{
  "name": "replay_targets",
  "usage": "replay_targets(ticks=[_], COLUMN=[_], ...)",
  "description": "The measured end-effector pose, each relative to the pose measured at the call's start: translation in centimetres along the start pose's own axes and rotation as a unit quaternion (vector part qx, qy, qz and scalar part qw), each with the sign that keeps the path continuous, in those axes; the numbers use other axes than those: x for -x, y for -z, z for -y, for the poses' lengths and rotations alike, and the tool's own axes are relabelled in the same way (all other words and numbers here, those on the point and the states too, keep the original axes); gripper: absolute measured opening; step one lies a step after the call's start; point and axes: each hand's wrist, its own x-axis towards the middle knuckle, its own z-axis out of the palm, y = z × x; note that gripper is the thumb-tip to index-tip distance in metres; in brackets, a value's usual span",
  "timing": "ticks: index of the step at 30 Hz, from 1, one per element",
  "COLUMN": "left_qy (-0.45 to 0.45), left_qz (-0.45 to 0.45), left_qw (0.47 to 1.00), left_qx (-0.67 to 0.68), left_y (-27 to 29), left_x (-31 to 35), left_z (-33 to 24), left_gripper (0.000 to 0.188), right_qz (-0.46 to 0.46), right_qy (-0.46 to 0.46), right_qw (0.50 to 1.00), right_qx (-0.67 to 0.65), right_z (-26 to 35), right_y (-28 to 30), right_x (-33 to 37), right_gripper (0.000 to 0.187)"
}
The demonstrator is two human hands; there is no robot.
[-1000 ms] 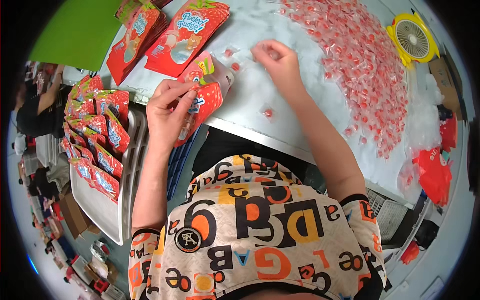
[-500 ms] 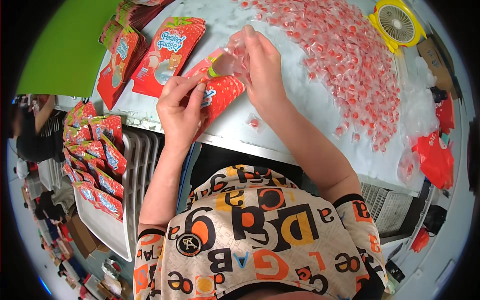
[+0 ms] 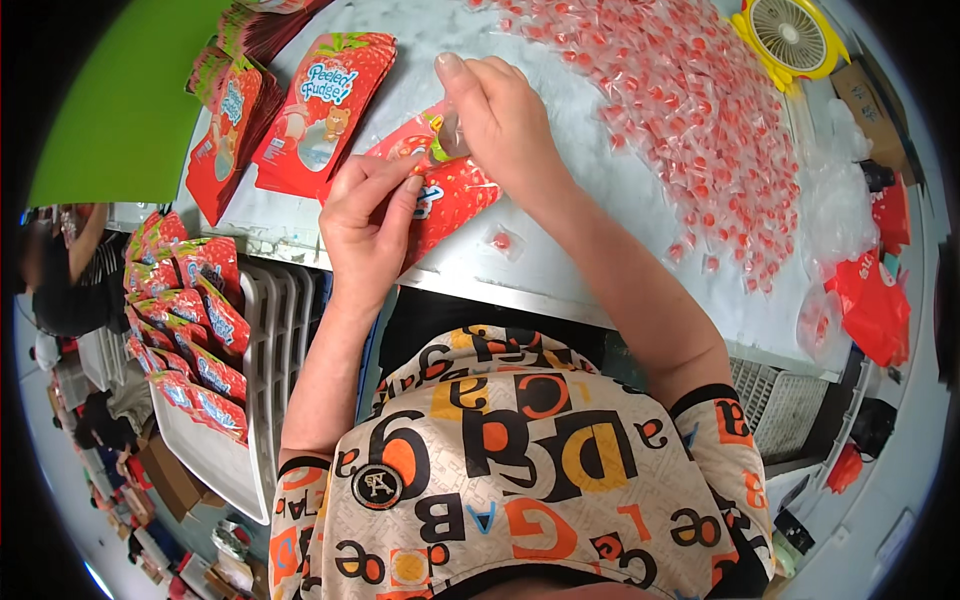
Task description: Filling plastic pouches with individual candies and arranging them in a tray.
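My left hand (image 3: 368, 215) pinches a red strawberry-patterned pouch (image 3: 455, 208) by the edge of its mouth, holding it tilted over the table. The pouch mouth gapes, and a strip of its inner side shows. Against that opening lies my right hand (image 3: 508, 130), its thumb stretched up and away. The other fingers curl down behind the hand, so whatever they hold is hidden. A single wrapped red candy (image 3: 503, 241) rests on the table just right of the pouch.
A large heap of wrapped red candies (image 3: 690, 140) covers the right side of the table (image 3: 560, 270). Stacked flat pouches (image 3: 325, 115) lie at the far left. Filled-looking pouches (image 3: 190, 320) stand on a grey tray (image 3: 225, 470). A yellow fan (image 3: 790, 40) stands far right.
My right hand has moved left and down onto the pouch mouth. The clear-wrapped candies seen in its fingers before are out of sight. My left hand keeps its pinch on the pouch.
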Motion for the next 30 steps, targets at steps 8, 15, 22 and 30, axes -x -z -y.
replay_targets(ticks=[8,15,22,30], left_qy=[0.011,0.058,0.061,0.079], left_qz=[-0.027,-0.057,-0.03,-0.007], left_qw=[0.999,0.994,0.994,0.987], left_qx=[0.046,0.07,0.083,0.142], left_y=[0.3,0.8,0.4,0.5], left_x=[0.0,0.1,0.0,0.7], left_z=[0.2,-0.6,-0.7,-1.8], left_gripper=[0.021,0.02,0.02,0.019], right_qz=[-0.09,-0.07,-0.03,-0.106], right_qy=[0.049,0.103,0.05,0.069], right_qw=[0.992,0.991,0.989,0.968], right_qx=[-0.072,-0.042,-0.137,-0.216], right_z=[0.1,-0.2,3.5,3.0], right_y=[-0.8,-0.2,0.6,2.2], right_x=[0.7,0.6,0.9,0.8], right_gripper=[0.017,0.019,0.017,0.019])
